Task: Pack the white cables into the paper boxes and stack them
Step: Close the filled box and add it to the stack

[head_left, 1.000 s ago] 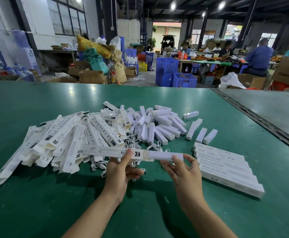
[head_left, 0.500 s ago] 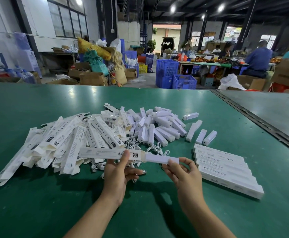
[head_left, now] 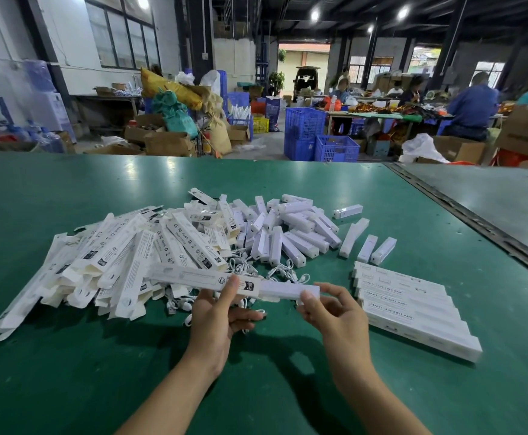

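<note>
Insertion step: left hand grips paper box; right hand pinches white insert, half in. Next: push toward 9 o'clock.

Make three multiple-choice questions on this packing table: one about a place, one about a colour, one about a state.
1. Relative to the right hand, the row of packed boxes lies: A) to its right B) to its left C) beneath it
2. What colour is the table? A) brown B) green C) red
3. The white insert at the held box is: A) fully inside B) partly sticking out C) lying on the table
Answers: 1 A, the row sits past that hand's right side; 2 B, the bare surface is green; 3 B, its end shows outside the box mouth.
</note>
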Demonstrator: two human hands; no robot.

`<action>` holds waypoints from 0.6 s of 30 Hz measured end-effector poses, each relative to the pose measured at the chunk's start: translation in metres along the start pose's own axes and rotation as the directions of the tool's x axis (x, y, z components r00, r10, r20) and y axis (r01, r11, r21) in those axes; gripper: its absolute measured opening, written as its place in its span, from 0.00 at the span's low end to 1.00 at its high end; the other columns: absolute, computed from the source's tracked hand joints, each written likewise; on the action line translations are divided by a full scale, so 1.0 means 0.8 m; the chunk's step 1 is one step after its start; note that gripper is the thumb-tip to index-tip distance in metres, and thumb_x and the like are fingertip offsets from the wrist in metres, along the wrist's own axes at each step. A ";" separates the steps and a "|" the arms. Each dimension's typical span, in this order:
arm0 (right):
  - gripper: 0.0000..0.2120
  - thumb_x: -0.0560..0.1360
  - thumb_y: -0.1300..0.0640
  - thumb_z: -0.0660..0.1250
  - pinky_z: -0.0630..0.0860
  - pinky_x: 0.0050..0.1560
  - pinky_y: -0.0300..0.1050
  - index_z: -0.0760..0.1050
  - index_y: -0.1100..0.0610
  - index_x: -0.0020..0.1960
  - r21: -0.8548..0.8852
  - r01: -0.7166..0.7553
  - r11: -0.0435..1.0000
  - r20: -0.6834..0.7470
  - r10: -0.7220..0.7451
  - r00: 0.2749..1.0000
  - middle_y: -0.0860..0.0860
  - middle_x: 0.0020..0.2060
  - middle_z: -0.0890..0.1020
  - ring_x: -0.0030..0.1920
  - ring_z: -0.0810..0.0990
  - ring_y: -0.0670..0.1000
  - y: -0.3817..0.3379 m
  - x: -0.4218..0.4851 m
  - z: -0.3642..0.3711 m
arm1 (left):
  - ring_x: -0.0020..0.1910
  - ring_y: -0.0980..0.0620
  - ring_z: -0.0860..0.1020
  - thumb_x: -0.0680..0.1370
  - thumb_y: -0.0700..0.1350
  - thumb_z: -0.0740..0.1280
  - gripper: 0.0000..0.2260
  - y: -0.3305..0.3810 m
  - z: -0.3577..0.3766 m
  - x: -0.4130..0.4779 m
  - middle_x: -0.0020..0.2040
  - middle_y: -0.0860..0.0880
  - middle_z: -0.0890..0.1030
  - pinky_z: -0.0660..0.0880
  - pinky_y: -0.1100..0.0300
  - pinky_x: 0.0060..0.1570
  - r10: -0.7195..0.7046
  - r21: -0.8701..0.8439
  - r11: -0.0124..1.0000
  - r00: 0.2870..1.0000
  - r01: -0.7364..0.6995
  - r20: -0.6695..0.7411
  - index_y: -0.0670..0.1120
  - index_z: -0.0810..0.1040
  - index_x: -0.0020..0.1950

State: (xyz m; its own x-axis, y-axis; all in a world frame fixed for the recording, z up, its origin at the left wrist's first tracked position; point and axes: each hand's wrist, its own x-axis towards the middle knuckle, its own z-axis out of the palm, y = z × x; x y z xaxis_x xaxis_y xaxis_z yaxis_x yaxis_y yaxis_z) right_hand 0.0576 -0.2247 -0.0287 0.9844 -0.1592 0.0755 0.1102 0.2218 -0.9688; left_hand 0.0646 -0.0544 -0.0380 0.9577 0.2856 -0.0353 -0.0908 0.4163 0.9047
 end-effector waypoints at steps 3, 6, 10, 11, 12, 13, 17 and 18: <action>0.09 0.71 0.58 0.73 0.79 0.41 0.36 0.80 0.59 0.51 -0.010 0.007 1.000 0.051 -0.006 0.999 0.55 0.39 0.86 0.40 0.84 0.50 0.006 -0.006 0.007 | 0.26 0.46 0.82 0.70 0.53 0.69 0.17 -0.002 0.006 -0.008 0.35 0.47 0.83 0.74 0.60 0.22 0.021 0.042 0.999 0.998 -0.023 0.054 0.43 0.72 0.50; 0.08 0.73 0.59 0.72 0.80 0.42 0.37 0.79 0.60 0.51 0.033 -0.031 0.999 0.063 0.029 0.998 0.57 0.40 0.86 0.42 0.85 0.52 0.010 -0.011 0.014 | 0.26 0.47 0.82 0.70 0.54 0.69 0.15 -0.003 0.011 -0.013 0.36 0.50 0.84 0.75 0.60 0.23 0.035 0.055 0.998 0.997 -0.039 0.074 0.45 0.73 0.50; 0.09 0.72 0.55 0.74 0.77 0.35 0.38 0.80 0.61 0.43 -0.045 -0.075 0.996 0.012 0.075 0.997 0.53 0.34 0.83 0.34 0.81 0.49 0.011 -0.013 0.014 | 0.25 0.47 0.82 0.70 0.53 0.69 0.16 0.000 0.014 -0.016 0.34 0.52 0.83 0.75 0.60 0.23 0.058 0.071 0.996 0.997 -0.062 0.057 0.45 0.73 0.51; 0.08 0.73 0.54 0.74 0.75 0.33 0.39 0.81 0.59 0.42 -0.066 -0.090 0.994 0.027 0.092 0.995 0.51 0.33 0.82 0.32 0.79 0.47 0.010 -0.014 0.013 | 0.25 0.47 0.82 0.70 0.53 0.69 0.16 0.000 0.014 -0.017 0.34 0.52 0.83 0.75 0.60 0.23 0.060 0.072 0.995 0.997 -0.064 0.056 0.45 0.73 0.51; 0.07 0.73 0.54 0.73 0.74 0.31 0.39 0.82 0.57 0.41 -0.080 -0.095 0.992 0.050 0.099 0.994 0.50 0.32 0.81 0.31 0.77 0.46 0.009 -0.014 0.013 | 0.25 0.47 0.82 0.70 0.53 0.69 0.17 0.000 0.015 -0.017 0.34 0.52 0.83 0.75 0.60 0.22 0.061 0.076 0.995 0.997 -0.065 0.056 0.44 0.73 0.52; 0.06 0.74 0.54 0.72 0.72 0.30 0.39 0.83 0.55 0.40 -0.091 -0.088 0.992 0.081 0.096 0.992 0.49 0.31 0.80 0.29 0.75 0.46 0.008 -0.015 0.013 | 0.25 0.47 0.82 0.70 0.53 0.69 0.17 -0.001 0.015 -0.018 0.34 0.52 0.84 0.75 0.60 0.22 0.059 0.081 0.995 0.997 -0.064 0.055 0.44 0.73 0.52; 0.06 0.76 0.64 0.68 0.68 0.25 0.39 0.83 0.56 0.47 -0.052 -0.107 0.993 0.248 0.116 0.962 0.50 0.26 0.76 0.24 0.69 0.49 0.004 -0.022 0.017 | 0.27 0.45 0.81 0.70 0.52 0.71 0.18 -0.005 0.017 -0.022 0.38 0.44 0.84 0.76 0.58 0.24 0.058 0.098 0.993 0.996 -0.064 0.061 0.41 0.76 0.52; 0.08 0.76 0.66 0.67 0.67 0.24 0.40 0.83 0.55 0.48 -0.039 -0.126 0.991 0.298 0.131 0.945 0.50 0.25 0.76 0.23 0.68 0.49 0.004 -0.023 0.018 | 0.28 0.45 0.81 0.70 0.52 0.71 0.18 -0.006 0.017 -0.022 0.40 0.42 0.85 0.77 0.57 0.25 0.065 0.094 0.993 0.996 -0.070 0.062 0.40 0.77 0.52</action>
State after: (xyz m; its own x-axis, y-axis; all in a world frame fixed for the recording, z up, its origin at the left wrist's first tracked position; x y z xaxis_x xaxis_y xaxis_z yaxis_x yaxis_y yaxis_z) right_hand 0.0415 -0.2073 -0.0295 0.9861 0.1654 0.0143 -0.0198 0.2028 -0.9790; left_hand 0.0518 -0.0735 -0.0360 0.9650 0.2576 0.0499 -0.1319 0.3118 0.9410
